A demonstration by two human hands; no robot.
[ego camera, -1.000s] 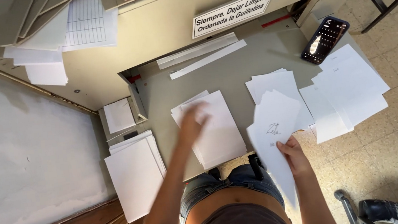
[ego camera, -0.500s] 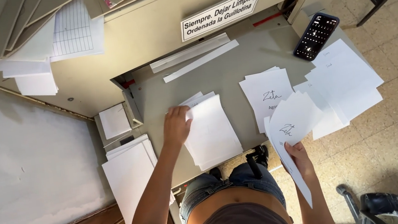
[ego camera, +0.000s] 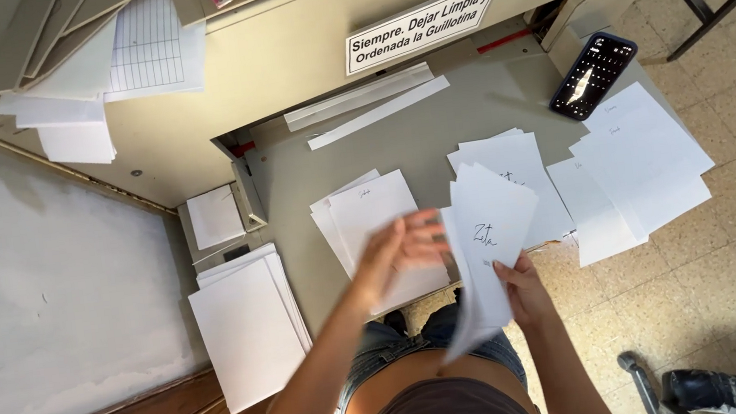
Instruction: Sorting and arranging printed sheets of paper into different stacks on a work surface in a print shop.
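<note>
From my seat I see my right hand [ego camera: 522, 286] pinching a small sheaf of white sheets [ego camera: 489, 239] by its near edge, held tilted above the near rim of the grey metal worktop [ego camera: 407, 141]; the top sheet bears a short handwritten scrawl in dark ink. My left hand [ego camera: 396, 248] is blurred, fingers spread and gripping nothing, hovering over a flat pile of white paper [ego camera: 369, 212] in the middle of the worktop, just left of the held sheaf. At the far side, a white rectangular sign [ego camera: 423, 24] with black lettering is fixed to the beige machine housing, and two long narrow paper strips [ego camera: 369, 104] lie beneath it. To the right sit more matte white sheets [ego camera: 638, 155], overlapping loosely and hanging past the edge, with a glossy black phone [ego camera: 592, 74] beyond them. On the left, a thicker squared stack [ego camera: 247, 329] rests on a lower ledge, a small white pad [ego camera: 215, 216] behind it.
</note>
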